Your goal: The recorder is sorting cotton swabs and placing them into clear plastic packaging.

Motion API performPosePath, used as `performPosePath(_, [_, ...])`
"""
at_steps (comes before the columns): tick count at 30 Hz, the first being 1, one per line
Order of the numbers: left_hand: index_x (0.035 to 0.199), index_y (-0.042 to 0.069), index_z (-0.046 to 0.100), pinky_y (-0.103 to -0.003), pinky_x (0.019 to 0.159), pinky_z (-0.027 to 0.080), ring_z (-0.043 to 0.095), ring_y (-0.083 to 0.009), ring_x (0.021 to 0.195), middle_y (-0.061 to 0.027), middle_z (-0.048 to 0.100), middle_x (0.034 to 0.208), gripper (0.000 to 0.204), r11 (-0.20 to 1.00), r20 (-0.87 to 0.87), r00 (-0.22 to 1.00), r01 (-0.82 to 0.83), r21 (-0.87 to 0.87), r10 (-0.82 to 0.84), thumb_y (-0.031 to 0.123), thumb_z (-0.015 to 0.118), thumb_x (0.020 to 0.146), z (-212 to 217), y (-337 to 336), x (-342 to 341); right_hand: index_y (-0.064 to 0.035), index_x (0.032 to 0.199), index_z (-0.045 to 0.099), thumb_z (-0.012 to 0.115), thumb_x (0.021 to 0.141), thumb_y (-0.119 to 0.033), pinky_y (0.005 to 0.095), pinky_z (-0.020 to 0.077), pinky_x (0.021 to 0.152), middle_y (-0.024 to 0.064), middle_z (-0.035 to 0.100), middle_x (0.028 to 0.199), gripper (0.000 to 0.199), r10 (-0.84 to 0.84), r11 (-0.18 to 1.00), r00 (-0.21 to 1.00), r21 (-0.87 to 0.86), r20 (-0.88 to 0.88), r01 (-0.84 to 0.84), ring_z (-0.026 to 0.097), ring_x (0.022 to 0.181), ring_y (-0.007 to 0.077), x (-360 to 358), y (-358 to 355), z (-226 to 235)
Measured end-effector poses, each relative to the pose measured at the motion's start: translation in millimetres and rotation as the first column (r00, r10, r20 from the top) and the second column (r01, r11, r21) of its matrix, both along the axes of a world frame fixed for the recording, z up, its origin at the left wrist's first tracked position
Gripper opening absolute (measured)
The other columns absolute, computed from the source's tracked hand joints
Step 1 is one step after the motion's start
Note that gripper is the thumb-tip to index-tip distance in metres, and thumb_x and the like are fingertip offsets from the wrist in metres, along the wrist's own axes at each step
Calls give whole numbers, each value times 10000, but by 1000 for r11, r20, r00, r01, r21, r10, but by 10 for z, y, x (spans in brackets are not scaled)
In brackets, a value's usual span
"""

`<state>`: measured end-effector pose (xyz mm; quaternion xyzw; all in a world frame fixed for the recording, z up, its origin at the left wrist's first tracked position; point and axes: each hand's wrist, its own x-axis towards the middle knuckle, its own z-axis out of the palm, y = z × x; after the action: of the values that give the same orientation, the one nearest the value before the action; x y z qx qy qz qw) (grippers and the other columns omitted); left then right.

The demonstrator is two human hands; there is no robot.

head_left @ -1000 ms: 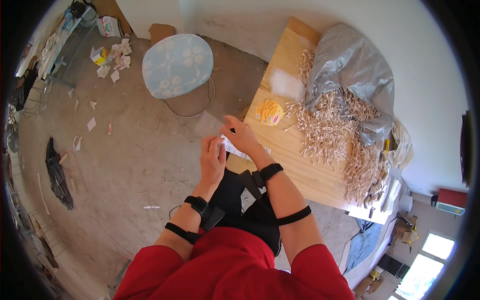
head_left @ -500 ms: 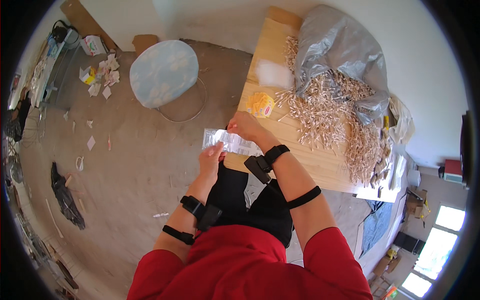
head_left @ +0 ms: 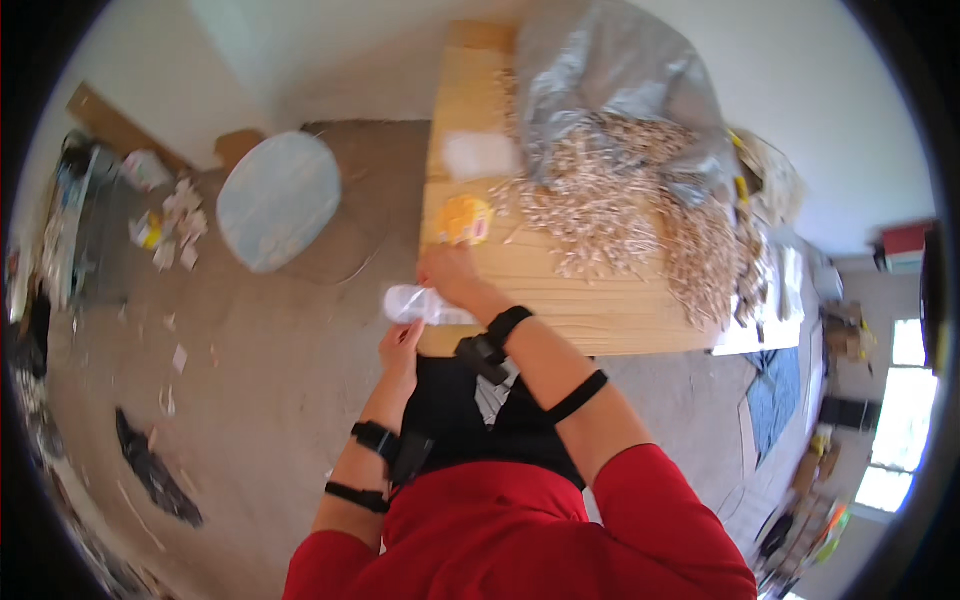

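Observation:
Both of my hands are at the near left corner of the wooden table (head_left: pixel 600 335). Between them is a clear plastic bag (head_left: pixel 408 302), its mouth looking rounded out. My left hand (head_left: pixel 400 347) pinches the bag's near edge between thumb and fingers. My right hand (head_left: pixel 450 272) is closed at its far edge; its fingertips are blurred. Just beyond the right hand lies a pile of yellow cards (head_left: pixel 462 215). To the right spreads a large heap of cotton swabs (head_left: pixel 590 215) with brownish sticks.
A big grey plastic bag (head_left: pixel 620 60) stands open at the table's back, swabs spilling from it. A whitish translucent stack (head_left: pixel 482 156) lies behind the cards. On the floor at left are a round light-blue stool (head_left: pixel 280 200), paper scraps (head_left: pixel 182 215) and a dark bundle (head_left: pixel 155 470).
The view has shifted, so the table appears further left. The bag was flat with its printed face showing; now it looks puffed and rounded at the left end. Both hands still hold it.

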<state>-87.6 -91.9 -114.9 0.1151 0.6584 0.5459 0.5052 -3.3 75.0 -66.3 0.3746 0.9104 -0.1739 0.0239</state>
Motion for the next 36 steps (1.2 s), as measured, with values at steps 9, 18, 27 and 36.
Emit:
performPosePath(9, [942,53,608,-231,657,442,530,-82,701,2,572,815,151,991,-29,992,118,-64,-120,200,642,939,321,-506,-146,-92,941,585,631,872,-156,454,501,642,119,596,870,105,-751,548,388,-178,-534,817,617,819,357,1008,-527,116])
performPosePath(18, [1015,-1,600,-305,722,498,620,-190,777,-93,612,839,155,790,-590,660,610,60,-465,92,646,900,798,128,433,-74,950,579,635,869,-189,455,493,631,124,573,950,151,-708,548,525,101,-472,830,637,826,346,1330,205,73])
performPosePath(27, [1199,27,517,-434,912,438,536,-369,1067,-182,538,1138,391,698,-917,226,712,-75,-330,66,663,838,828,1305,844,-87,1013,604,635,853,-133,420,513,650,96,586,916,169,-522,746,653,76,-549,661,636,790,313,2001,-229,-15])
performPosePath(36, [1171,51,494,-454,863,440,549,-372,1021,-167,529,1122,408,787,-920,182,589,-182,-348,155,699,833,604,1417,1007,-89,1036,609,662,856,-140,408,515,615,99,614,906,194,-649,632,500,-39,-574,774,651,761,289,2021,-746,-34])
